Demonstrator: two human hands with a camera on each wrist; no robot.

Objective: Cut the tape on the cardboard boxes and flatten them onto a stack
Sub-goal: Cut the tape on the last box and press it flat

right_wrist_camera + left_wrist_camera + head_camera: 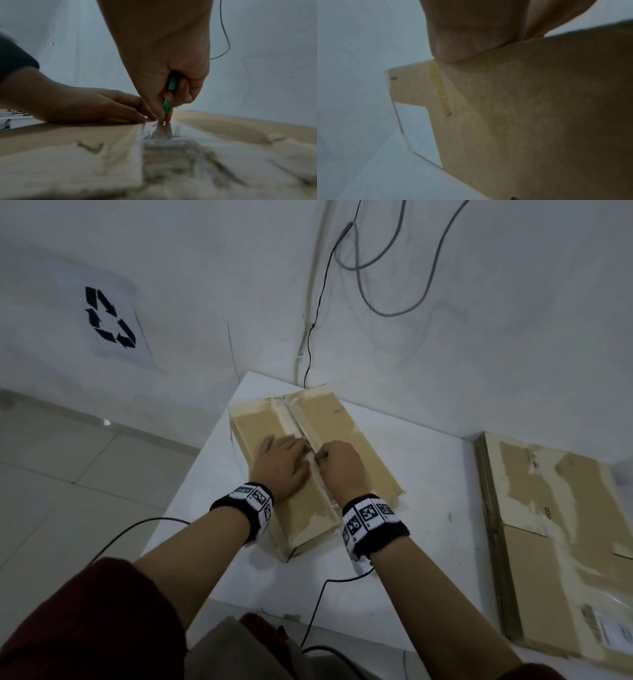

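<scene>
- Head view: a closed cardboard box (308,460) sits on a white table (428,474), towards its far left corner, with a strip of clear tape (294,419) running along the seam between its top flaps.
- The left hand (279,465) lies flat on the left flap just beside the seam, fingers straight, pressing down and gripping nothing.
- The right hand (164,75) is curled round a small green cutter (172,83), pinching it low near the tip, which meets the tape about midway along the seam.
- The box looks light and fairly stiff, though its top skin is torn and patchy, so it would probably slide unless pinned. Holding a flap down close to the cut seems the sound place to brace it.
- The tape is glossy and thin; I would expect it to part easily but to wrinkle if the flaps give.
- A stack of flattened boxes (561,542) lies on the right side of the table, well apart from the box.
- Behind stands a white wall (479,337) with loose grey and black cables (376,285) hanging on it, and a recycling sign (109,318) to the left. A pale tiled floor (68,474) shows beside the table.
</scene>
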